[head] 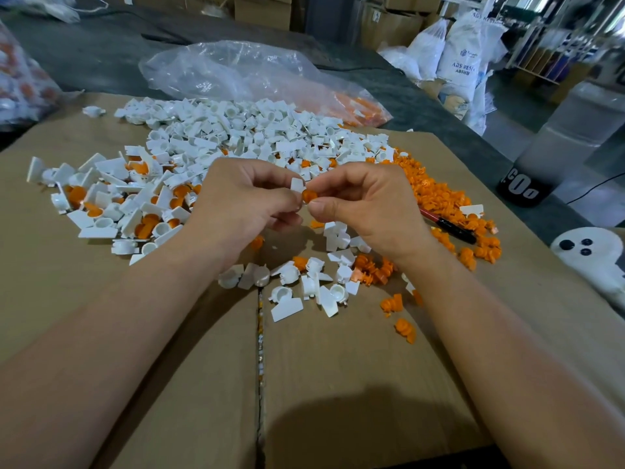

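Left hand pinches a white cap, right hand pinches an orange plug against it; assembled pieles lie left, large loose heaps remain.

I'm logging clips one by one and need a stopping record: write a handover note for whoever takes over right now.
Left hand pinches a small white plastic cap with a flat tab. Right hand pinches a small round orange plastic plug against it; whether it is seated cannot be told.
Done: heap of white caps with orange plugs fitted, on the left of the brown cardboard sheet.
To do: big heap of bare white caps in the middle, heap of loose orange plugs on the right.
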